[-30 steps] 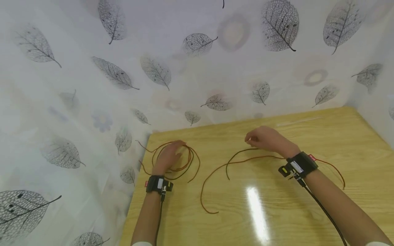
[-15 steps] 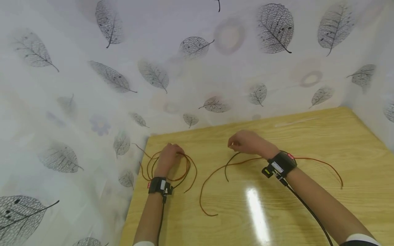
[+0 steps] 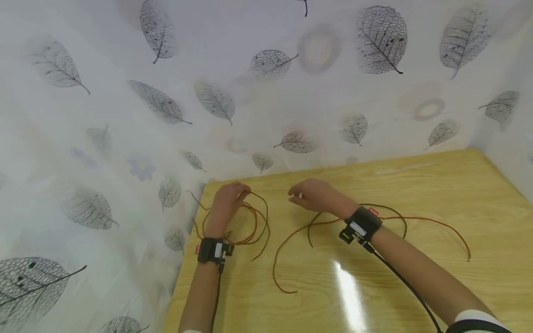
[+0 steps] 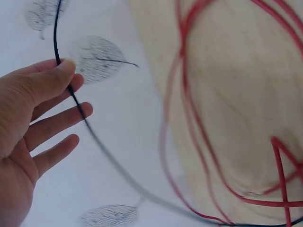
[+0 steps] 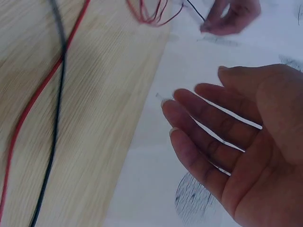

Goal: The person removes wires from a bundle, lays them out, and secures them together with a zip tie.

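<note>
Left wrist view: the left hand (image 4: pixel 16 132) pinches a black wire (image 4: pixel 57 28) between thumb and index finger, the other fingers extended; the strand trails to a coil of red wire (image 4: pixel 270 203) on the wood-grain table (image 4: pixel 241 118). Right wrist view: the right hand (image 5: pixel 265 151) holds nothing, its fingers gently bent; a second black wire (image 5: pixel 57 113) crosses a second red wire (image 5: pixel 28 106) well apart from them. Head view: the coil lies near the table's left edge, toward the far-left corner; the second pair lies near mid-table, passing beneath the right forearm (image 3: pixel 416 261). The step in hand appears to be lifting the black wire (a judgement from the pinch); a light grip and slow pull, with the right hand steadying the coil, should avoid snags.
</note>
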{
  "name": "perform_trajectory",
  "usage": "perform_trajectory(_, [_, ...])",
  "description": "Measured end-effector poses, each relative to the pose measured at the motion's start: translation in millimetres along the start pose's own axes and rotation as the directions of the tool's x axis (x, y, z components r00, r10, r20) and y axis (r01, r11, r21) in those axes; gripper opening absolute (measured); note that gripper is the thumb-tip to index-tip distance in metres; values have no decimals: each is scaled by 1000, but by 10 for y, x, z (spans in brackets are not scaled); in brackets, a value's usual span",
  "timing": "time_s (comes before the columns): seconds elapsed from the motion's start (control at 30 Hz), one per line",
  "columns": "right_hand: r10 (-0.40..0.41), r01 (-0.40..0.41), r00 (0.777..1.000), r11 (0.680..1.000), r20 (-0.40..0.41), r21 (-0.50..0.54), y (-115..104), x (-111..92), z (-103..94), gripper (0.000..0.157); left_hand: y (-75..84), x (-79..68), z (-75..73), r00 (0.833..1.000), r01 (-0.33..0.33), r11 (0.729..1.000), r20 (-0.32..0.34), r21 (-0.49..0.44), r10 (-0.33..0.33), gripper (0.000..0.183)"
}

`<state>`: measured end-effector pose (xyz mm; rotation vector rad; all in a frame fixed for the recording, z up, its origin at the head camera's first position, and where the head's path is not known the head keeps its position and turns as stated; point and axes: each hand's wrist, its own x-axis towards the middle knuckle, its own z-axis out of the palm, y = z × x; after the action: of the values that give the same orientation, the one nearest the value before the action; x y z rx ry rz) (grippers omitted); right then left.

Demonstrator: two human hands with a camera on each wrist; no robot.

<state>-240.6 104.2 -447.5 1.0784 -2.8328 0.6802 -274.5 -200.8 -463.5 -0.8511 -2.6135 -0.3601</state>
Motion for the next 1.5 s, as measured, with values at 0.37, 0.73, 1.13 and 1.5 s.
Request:
perform_trajectory(0.37, [-10,15,996,998,-93,53,-278,203,88,13,325,139,-222,985,-165,956,-85,-241,148,14])
perform_trajectory(0.73, [-2,48,986,962,-169,267,-211,204,108,11,373,140,-309,974,-211,925,-153,-317,170,16])
perform_trajectory(1.13, [99,-88,961,995,-257,51,276,-207,-405,18,-1,-209,-412,986,-37,957,-168,-287,-12,22])
perform_trajectory(1.5, [269,-271,955,963,-127,2,890,-913,-701,9,-48,-348,-249,1000,15,955,12,-295,-12,24])
